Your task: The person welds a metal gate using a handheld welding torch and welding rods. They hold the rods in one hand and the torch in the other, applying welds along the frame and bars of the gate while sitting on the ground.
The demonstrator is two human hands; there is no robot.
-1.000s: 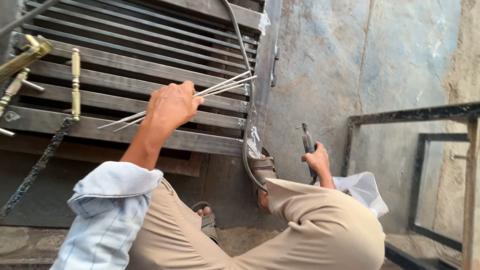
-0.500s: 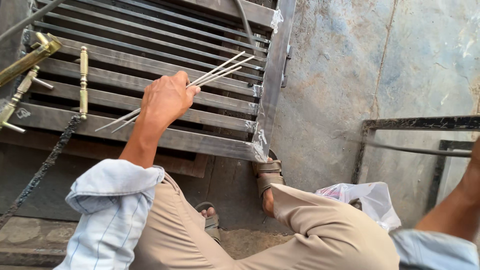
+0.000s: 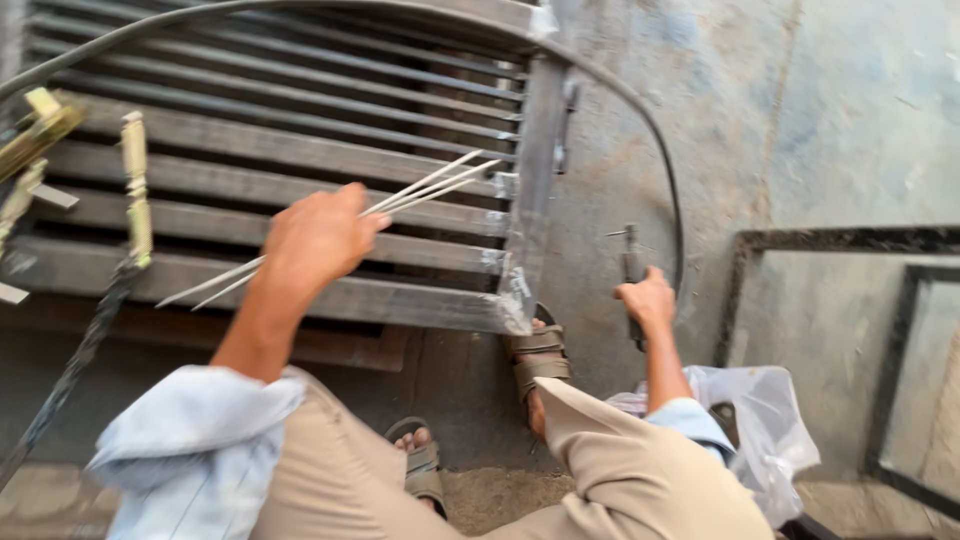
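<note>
Back into view comes my right hand (image 3: 648,298), its grip closed on the electrode holder (image 3: 632,270) beside the gate frame's (image 3: 532,190) right edge (floor level); my left hand (image 3: 315,240) pinches welding rods (image 3: 430,185) over its slats.

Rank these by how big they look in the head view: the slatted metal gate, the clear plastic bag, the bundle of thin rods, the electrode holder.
1. Slatted metal gate, by far the largest.
2. Clear plastic bag, partly hidden behind the right arm.
3. Bundle of thin rods in the left hand: long but very slim.
4. Electrode holder in the right hand, mostly covered, so its size is unsure.
</note>
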